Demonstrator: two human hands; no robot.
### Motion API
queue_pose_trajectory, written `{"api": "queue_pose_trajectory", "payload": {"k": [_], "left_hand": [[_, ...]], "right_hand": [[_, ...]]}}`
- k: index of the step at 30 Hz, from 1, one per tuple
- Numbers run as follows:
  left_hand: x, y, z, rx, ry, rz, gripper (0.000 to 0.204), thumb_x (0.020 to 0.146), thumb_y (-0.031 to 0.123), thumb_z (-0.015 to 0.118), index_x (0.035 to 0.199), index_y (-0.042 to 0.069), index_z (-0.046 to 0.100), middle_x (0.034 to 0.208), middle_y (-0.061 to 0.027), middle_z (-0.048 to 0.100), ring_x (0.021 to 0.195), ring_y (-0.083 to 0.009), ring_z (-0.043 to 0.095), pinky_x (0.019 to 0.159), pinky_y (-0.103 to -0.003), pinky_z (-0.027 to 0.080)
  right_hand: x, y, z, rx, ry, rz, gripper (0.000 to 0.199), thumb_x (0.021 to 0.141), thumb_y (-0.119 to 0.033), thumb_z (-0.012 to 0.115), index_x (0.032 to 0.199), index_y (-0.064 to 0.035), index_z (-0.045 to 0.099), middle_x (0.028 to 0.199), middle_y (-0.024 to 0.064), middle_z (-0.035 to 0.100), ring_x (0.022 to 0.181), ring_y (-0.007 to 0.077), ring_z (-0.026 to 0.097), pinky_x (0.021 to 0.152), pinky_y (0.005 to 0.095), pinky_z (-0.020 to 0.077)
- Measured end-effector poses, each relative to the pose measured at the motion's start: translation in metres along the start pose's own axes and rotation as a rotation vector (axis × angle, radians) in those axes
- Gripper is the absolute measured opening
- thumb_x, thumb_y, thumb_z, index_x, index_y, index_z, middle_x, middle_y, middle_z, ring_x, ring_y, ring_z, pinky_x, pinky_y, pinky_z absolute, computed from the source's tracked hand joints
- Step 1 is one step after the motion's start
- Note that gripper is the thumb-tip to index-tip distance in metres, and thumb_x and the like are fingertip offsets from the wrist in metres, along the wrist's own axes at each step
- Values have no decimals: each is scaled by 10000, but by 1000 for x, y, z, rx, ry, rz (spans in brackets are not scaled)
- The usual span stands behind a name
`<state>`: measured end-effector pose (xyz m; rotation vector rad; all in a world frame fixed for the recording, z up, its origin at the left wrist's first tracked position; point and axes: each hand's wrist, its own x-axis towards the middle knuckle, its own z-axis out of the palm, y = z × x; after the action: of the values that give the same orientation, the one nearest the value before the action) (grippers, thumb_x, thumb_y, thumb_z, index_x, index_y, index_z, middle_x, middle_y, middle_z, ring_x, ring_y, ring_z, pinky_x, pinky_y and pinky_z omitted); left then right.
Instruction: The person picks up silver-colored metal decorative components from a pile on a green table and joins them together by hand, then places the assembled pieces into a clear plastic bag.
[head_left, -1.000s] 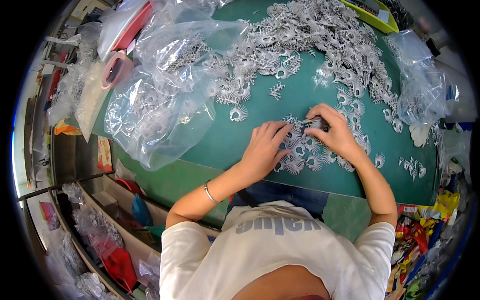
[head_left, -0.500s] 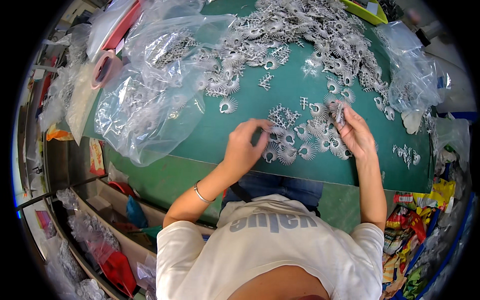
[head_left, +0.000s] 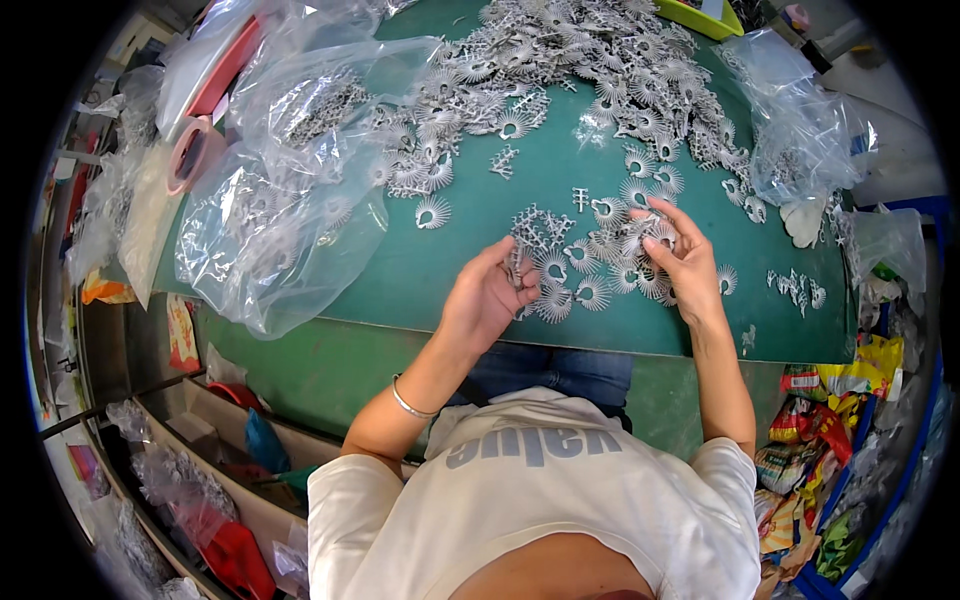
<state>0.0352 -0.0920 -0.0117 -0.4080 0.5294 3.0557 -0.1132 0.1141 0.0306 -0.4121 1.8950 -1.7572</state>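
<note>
Green table (head_left: 430,280), hands (head_left: 490,295) near edge

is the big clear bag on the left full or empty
Partly full: the clear plastic bag lies slack on the green table, grey parts showing through.

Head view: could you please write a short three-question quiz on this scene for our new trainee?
1. True or false: the left hand holds a grey fan-shaped part.
2. The right hand rests on: A) the tape roll, B) the cluster of grey parts, C) the yellow tray.
3. What colour is the table mat?

Key: 1 true; 2 B; 3 green.
</note>
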Motion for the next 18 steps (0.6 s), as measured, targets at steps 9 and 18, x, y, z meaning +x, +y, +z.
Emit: {"api": "queue_pose_trajectory", "payload": {"k": [9, 18], "left_hand": [[-4, -5, 25, 681, 170, 228, 234, 897, 70, 521, 1107, -32, 515, 1027, -148, 609, 837, -204, 644, 671, -231, 531], [-4, -12, 26, 833, 86, 293, 213, 917, 68, 478, 1103, -34, 463, 978, -189, 627, 771, -215, 660, 632, -242, 532]], "right_hand": [[-8, 0, -16, -697, 211, -357, 208, 769, 57, 601, 975, 33, 611, 1078, 139, 613, 710, 194, 625, 610, 267, 504], [-18, -9, -1, -123, 152, -192, 251, 854, -51, 568, 1104, -39, 558, 792, 19, 583, 635, 101, 538, 586, 237, 455]]}}
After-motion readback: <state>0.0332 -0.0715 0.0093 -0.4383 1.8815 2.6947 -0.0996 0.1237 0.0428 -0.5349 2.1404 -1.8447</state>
